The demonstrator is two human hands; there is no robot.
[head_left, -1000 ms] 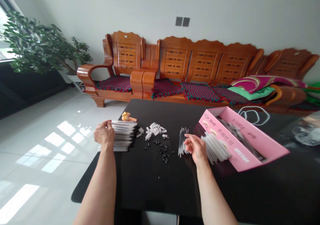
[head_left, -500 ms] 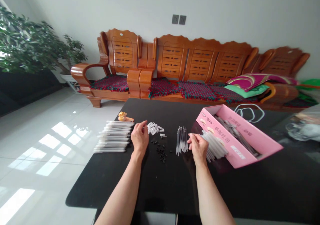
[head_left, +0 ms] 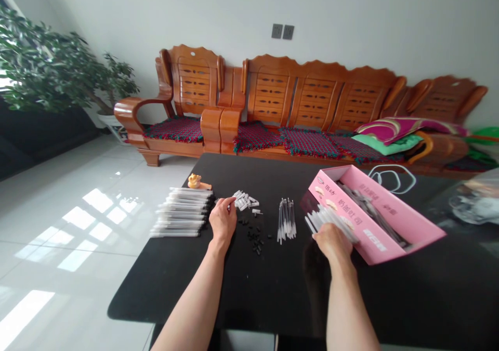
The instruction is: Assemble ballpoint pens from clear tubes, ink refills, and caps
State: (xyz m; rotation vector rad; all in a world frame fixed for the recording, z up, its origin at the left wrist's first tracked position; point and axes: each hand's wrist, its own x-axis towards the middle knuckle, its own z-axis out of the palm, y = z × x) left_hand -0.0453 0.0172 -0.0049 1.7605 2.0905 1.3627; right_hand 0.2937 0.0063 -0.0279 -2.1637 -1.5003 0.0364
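My left hand (head_left: 223,220) reaches across the black tabletop (head_left: 249,299), its fingertips at a small heap of white plastic pieces (head_left: 244,200). Whether they pinch one is hard to tell. Scattered black pieces (head_left: 253,236) lie just right of it, and a neat stack of pens or clear tubes (head_left: 181,218) lies to its left. My right hand (head_left: 333,239) grips a loose bunch of clear tubes (head_left: 327,218) against the edge of a pink cardboard box (head_left: 374,216). A thin bundle of refills (head_left: 286,221) lies left of that hand.
A small orange figurine (head_left: 194,181) stands behind the stack. Dark refills lie inside the box. Behind the table are a wooden sofa (head_left: 273,101) with woven cushions, a potted plant (head_left: 50,65) at left, and a shiny tile floor (head_left: 78,252) beside the table.
My left hand has moved right, from the stack to the white pieces. My right hand has moved from the thin bundle onto the clear tubes by the box.
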